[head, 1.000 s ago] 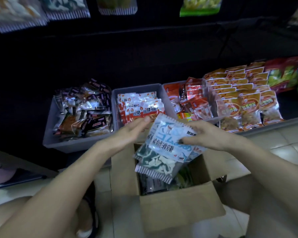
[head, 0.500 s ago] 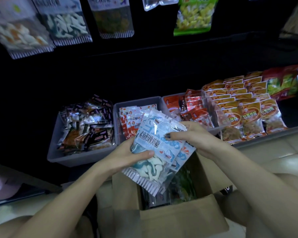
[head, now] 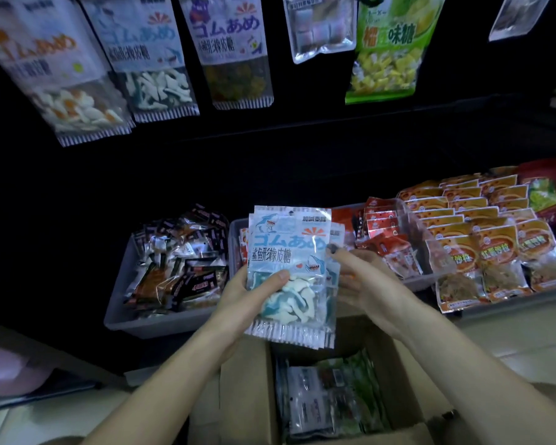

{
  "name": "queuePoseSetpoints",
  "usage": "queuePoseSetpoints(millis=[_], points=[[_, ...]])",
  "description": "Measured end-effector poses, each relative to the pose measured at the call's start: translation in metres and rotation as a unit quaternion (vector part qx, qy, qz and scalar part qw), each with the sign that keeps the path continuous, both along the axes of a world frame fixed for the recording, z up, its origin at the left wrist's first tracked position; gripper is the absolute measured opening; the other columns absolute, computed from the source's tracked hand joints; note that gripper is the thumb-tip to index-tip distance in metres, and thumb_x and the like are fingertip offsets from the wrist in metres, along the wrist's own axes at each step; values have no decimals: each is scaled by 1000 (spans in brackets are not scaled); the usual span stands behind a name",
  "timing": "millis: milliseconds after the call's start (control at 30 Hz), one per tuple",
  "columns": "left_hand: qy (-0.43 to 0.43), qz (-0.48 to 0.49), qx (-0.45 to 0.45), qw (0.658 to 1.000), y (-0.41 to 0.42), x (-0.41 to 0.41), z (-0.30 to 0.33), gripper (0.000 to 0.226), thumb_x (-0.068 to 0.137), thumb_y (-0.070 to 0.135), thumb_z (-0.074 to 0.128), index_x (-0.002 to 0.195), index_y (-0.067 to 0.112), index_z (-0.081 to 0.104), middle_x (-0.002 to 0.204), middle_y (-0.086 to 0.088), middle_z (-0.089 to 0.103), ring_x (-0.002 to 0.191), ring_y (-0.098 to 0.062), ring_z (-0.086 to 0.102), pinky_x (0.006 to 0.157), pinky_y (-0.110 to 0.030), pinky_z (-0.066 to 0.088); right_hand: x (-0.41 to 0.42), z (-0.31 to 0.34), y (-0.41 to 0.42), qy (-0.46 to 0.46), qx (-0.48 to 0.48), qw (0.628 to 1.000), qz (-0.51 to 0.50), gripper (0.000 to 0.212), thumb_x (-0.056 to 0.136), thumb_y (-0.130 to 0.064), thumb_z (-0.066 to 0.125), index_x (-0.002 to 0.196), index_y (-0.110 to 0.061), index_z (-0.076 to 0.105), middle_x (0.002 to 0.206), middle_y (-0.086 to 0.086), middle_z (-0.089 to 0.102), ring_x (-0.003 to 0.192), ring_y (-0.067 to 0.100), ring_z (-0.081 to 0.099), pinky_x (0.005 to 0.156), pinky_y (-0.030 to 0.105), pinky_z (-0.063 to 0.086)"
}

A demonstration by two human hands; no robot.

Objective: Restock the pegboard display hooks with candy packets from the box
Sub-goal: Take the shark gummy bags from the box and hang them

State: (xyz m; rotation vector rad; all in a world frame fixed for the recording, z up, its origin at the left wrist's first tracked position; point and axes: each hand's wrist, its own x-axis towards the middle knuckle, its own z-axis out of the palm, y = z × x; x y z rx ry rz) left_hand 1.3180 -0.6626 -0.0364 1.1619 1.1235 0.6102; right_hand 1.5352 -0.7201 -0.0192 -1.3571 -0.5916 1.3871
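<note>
left hand grips shark candy packets | right hand pinches their edge

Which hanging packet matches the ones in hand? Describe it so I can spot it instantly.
Look at the row of packets hanging along the top. The matching shark gummy packet is second from the left. Unlike the egg-shaped sweets to its left, it shows blue-and-white shark pieces, like the packets both hands hold.
</note>
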Motion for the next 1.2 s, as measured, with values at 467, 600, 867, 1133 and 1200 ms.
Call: queuePoseSetpoints(millis=[467,600,867,1133,1200], points=[[0,62,10,998,11,-7,13,108,83,76,60,168,26,15,159,6,40,144,-18,44,117,-38,34,-48,2,3,-154,76,980,101,39,95,-30,72,123,-50,55,102,-22,73,90,-6,69,72,19,55],[-2,71,56,996,12,-20,19,99,77,83,62,158,31,40,148,15,53,129,-7,53,110,-31,42,-60,7,9,-91,53,986,133,37,98,-23,67,134,-29,59,115,-16,76,105,7,73,83,30,59],[-21,194,81,977,25,-43,33,123,67,91,68,165,30,25,163,2,42,148,-24,45,122,-49,37,-100,37,39,-97,124,985,66,34,95,-20,73,122,-34,60,106,-13,79,89,10,78,63,24,61],[-24,270,133,953,51,-89,57,125,62,94,56,163,24,33,165,1,42,149,-24,43,120,-54,39,-128,73,78,-131,163,974,88,33,99,-21,68,128,-34,59,114,-10,77,99,13,76,65,21,59],[-19,302,140,943,59,-109,54,124,57,100,61,156,26,45,154,3,55,141,-22,53,115,-53,46,-136,85,90,-150,182,969,72,31,98,-20,70,125,-33,62,113,-11,77,100,12,75,70,23,59]])
